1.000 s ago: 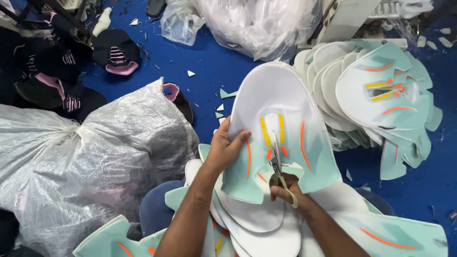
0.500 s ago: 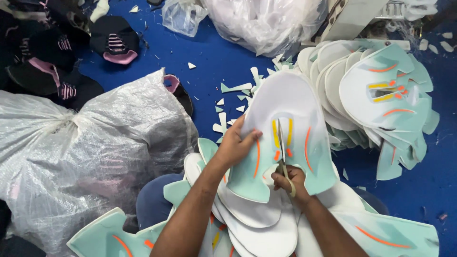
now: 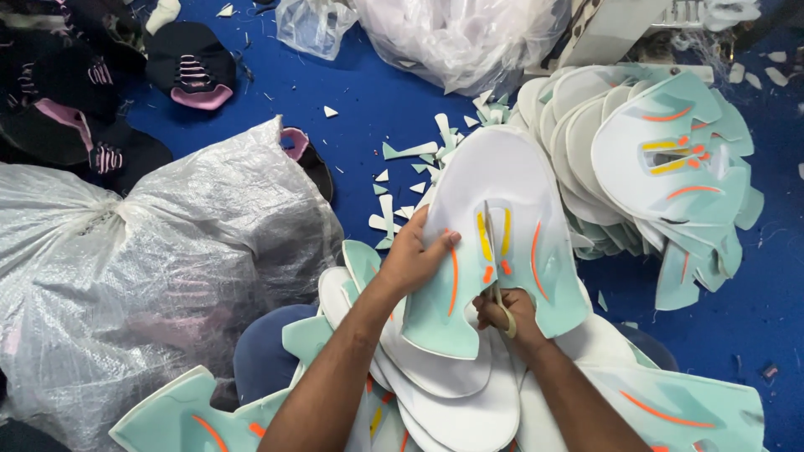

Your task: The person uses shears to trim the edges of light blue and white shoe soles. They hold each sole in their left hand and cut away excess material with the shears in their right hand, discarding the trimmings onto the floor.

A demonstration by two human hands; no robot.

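Scissors (image 3: 494, 259) are cutting down the middle of a mint and white shoe piece (image 3: 494, 243), in the middle of the frame. The right hand (image 3: 505, 311) is squeezed around the scissors' handles, low under the piece, so the thin blades point up between the yellow stripes. The left hand (image 3: 416, 258) grips the left edge of the same piece with bent fingers and the thumb on top. I think it holds the piece flat and tight so the cut goes straight.

Under the hands lies a pile of white and mint pieces (image 3: 452, 393), close by so the next one is easy to grab. A neat stack of the same pieces (image 3: 662, 159) sits at the right. Small cut scraps (image 3: 419, 159) lie on the blue floor (image 3: 360, 92) above the left hand. A big clear plastic bag (image 3: 142, 276) fills the left side, and black and pink shoe tops (image 3: 92, 92) sit in the upper left.

Compared with a moment ago, the blades reach higher up the piece, and more scraps show on the floor.
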